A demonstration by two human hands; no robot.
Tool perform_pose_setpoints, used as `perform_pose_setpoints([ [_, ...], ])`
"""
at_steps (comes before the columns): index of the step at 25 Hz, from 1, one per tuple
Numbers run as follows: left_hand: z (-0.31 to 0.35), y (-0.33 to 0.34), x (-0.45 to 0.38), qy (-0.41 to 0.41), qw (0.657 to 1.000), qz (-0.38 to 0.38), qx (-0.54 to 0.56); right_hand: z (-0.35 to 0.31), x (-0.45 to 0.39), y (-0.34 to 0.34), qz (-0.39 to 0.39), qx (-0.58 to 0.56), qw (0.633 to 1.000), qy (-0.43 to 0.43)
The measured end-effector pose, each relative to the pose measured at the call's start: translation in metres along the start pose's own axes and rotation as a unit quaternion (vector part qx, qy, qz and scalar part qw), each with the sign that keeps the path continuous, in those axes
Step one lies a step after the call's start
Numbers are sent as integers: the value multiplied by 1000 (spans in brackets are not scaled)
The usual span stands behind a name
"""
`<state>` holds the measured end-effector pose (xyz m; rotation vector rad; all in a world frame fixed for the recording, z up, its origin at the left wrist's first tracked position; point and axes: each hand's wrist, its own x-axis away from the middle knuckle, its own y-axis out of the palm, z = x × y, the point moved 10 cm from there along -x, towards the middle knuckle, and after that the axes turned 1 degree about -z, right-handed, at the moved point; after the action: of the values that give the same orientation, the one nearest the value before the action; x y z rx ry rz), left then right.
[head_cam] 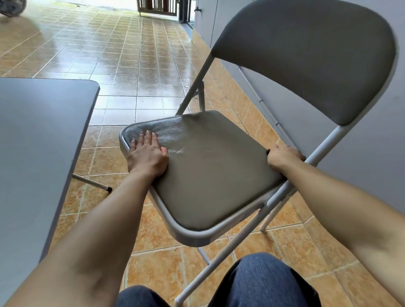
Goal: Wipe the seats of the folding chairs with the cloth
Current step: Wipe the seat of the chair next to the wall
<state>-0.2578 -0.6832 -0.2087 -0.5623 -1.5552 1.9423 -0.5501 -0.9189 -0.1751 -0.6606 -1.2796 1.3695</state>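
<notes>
The grey padded metal-framed folding chair (222, 171) stands unfolded on the tan tiled floor (154, 228). Left hand (147, 154): flat, fingers extended on the seat. Right hand (283, 156): fingers wrapped around the seat's rear edge.

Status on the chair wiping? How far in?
Early. One folding chair stands unfolded. In hand: left hand lies flat on the seat, right hand grips its rear edge by the frame. No cloth is visible, so wiping seems still ahead.
</notes>
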Motion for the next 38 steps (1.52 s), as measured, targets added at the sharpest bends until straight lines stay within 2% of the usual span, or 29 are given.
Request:
perform_pose_setpoints([
  [7,-7,-6,-7,-9,1000,5,-2,-50,54,-15,53,-12,987,-153],
  [13,-19,-13,9,-14,1000,20,16,-102,138,-13,20,-64,965,-254],
  [14,-35,-18,31,-27,999,23,15,-114,169,-3,10,-78,953,-292],
  [19,-15,-21,33,70,992,26,105,-136,201,-5,55,-194,912,-358],
  [22,-17,-13,57,62,980,49,185,-142,212,-9,75,-210,881,-418],
  [25,-29,-2,96,56,967,85,234,-151,238,-13,96,-202,826,-517],
  [28,-33,8,108,53,963,77,253,-159,262,-4,97,-170,773,-604],
  [32,-33,9,109,48,965,69,247,-154,280,6,107,-82,737,-662],
  [35,-36,9,108,53,964,65,251,-132,278,10,82,-58,736,-670],
  [38,-34,9,105,54,962,59,261,-101,252,17,54,-8,781,-622],
])
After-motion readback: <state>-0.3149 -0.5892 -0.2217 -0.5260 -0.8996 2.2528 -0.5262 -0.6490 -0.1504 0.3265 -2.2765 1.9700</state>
